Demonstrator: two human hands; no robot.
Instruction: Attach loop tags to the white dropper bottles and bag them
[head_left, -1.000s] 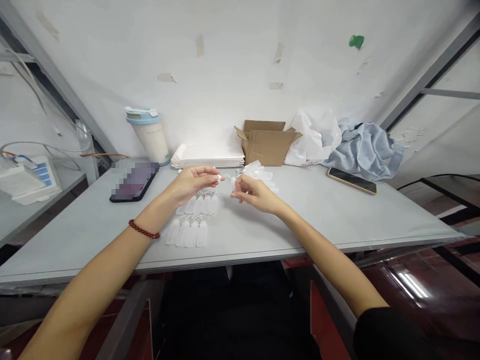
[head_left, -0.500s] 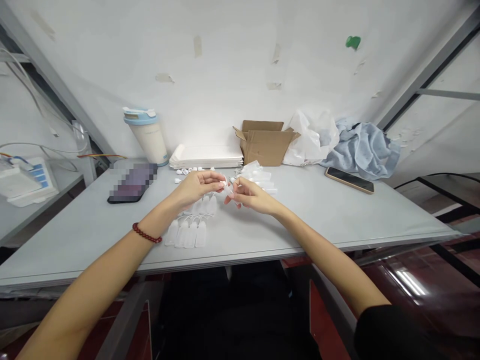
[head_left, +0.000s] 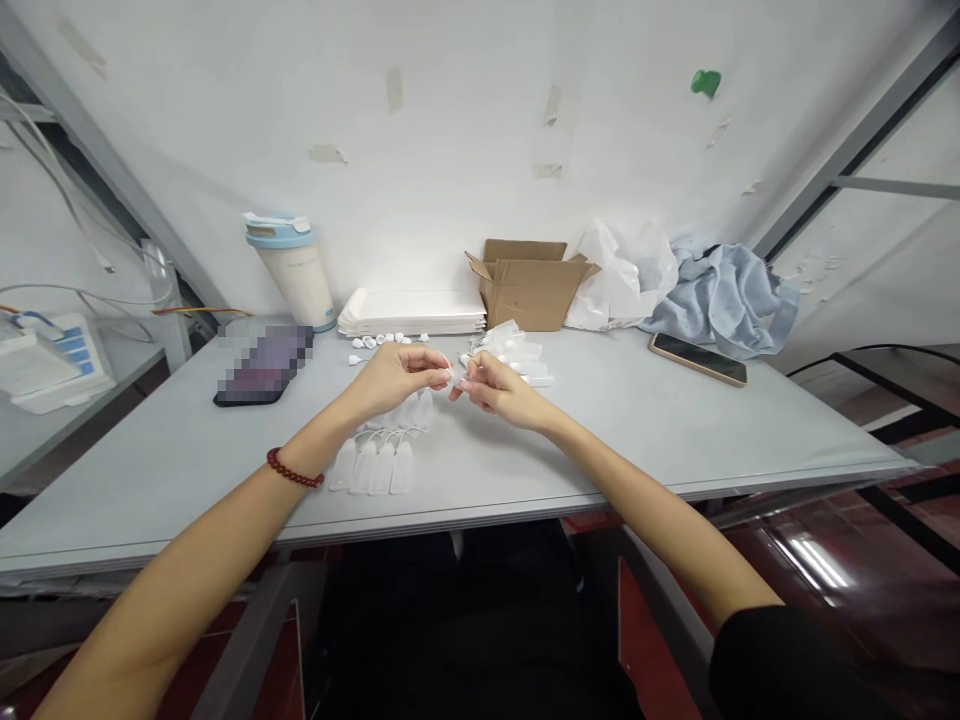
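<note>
My left hand (head_left: 401, 380) is pinched at the fingertips on a small white cap, mostly hidden by the fingers. Facing it, my right hand (head_left: 504, 392) grips a small translucent plastic bottle (head_left: 459, 382), whose end meets the cap between both hands. Below my left hand, flat translucent bottles (head_left: 381, 470) with thin white loops lie side by side in a row; more lie partly covered behind them. Loose white caps (head_left: 380, 341) are scattered beyond my left hand. Past my right hand is a pile of similar translucent bottles (head_left: 523, 352).
Along the wall stand a blue-lidded cup (head_left: 296, 280), a stack of white sheets or trays (head_left: 412, 312), an open cardboard box (head_left: 529, 295), a white plastic bag (head_left: 622, 280) and a blue cloth (head_left: 739, 295). Phones lie at the left (head_left: 266, 365) and right (head_left: 697, 360).
The bottle between my hands has turned to lie more level, and my right fingers have closed in on it. The things on the table have stayed put.
</note>
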